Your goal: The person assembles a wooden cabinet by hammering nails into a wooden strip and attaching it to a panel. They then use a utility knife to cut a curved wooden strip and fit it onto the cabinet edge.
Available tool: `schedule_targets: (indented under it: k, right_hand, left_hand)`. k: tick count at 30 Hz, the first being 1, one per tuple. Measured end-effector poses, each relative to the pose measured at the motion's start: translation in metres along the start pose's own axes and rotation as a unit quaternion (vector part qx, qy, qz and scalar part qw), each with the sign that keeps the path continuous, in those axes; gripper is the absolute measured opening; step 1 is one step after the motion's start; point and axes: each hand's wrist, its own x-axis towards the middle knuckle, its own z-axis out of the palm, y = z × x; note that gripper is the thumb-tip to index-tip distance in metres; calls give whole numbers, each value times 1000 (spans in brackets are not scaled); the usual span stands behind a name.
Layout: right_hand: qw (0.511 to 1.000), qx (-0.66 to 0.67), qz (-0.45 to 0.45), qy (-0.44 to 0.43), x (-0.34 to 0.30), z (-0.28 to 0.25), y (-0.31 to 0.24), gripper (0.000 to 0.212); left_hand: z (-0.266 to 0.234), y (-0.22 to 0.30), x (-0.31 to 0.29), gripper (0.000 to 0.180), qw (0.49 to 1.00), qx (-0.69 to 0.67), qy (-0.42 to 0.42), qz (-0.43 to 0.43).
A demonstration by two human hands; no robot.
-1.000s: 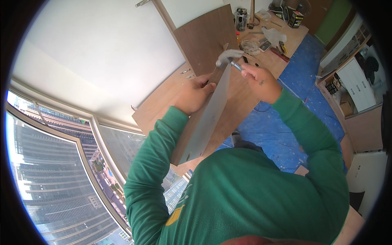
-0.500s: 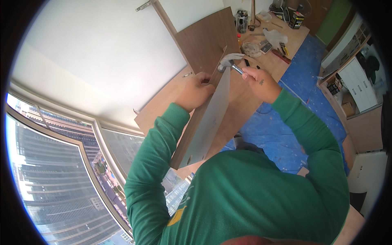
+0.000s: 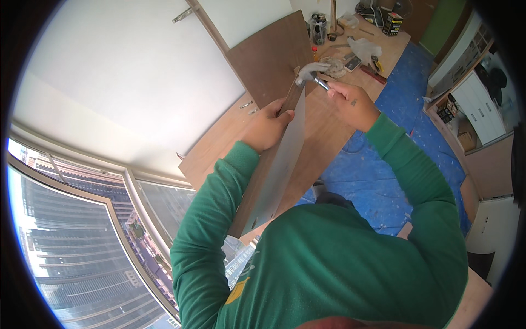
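Observation:
My right hand [image 3: 350, 104] is wrapped round the handle of a claw hammer [image 3: 310, 71]. The hammer's head sits at the far end of a long board [image 3: 269, 189], which has a brown edge and a pale grey face. Whether the head touches the board I cannot tell. My left hand [image 3: 271, 125] grips the board's brown edge, thumb on top and fingers over the far side. The board slants from near my body up toward the back of a wooden worktop [image 3: 323, 125]. A thin pointed piece [image 3: 297, 70] sticks up at its far end, beside the hammer head.
A brown panel [image 3: 274, 57] leans at the back of the worktop. Farther right lie a clear plastic bag [image 3: 364, 50], a red-handled tool [image 3: 373, 75] and a bottle with a red cap [image 3: 314, 53]. Blue sheeting [image 3: 378, 175] covers the floor; a window [image 3: 71, 230] is at left.
My left hand has shifted slightly right along the board, its thumb now showing on the edge. The board's far end and the hammer have moved a little left in the picture.

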Motion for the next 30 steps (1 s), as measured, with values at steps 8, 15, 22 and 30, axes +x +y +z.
schedule_targets:
  k: [8, 15, 22, 30]
  right_hand:
    - [1000, 3, -24, -10, 10, -2, 11, 25]
    - [998, 14, -43, 44, 13, -1, 19, 28]
    - [1000, 11, -20, 11, 15, -9, 5, 29]
    - [999, 37, 1, -4, 19, -18, 13, 23]
  left_hand:
    - [5, 3, -1, 52, 1000, 11, 7, -11]
    - [11, -5, 3, 52, 1000, -15, 12, 7]
    - [9, 2, -2, 52, 1000, 0, 12, 6]
    - [9, 8, -4, 53, 1000, 1, 9, 19]
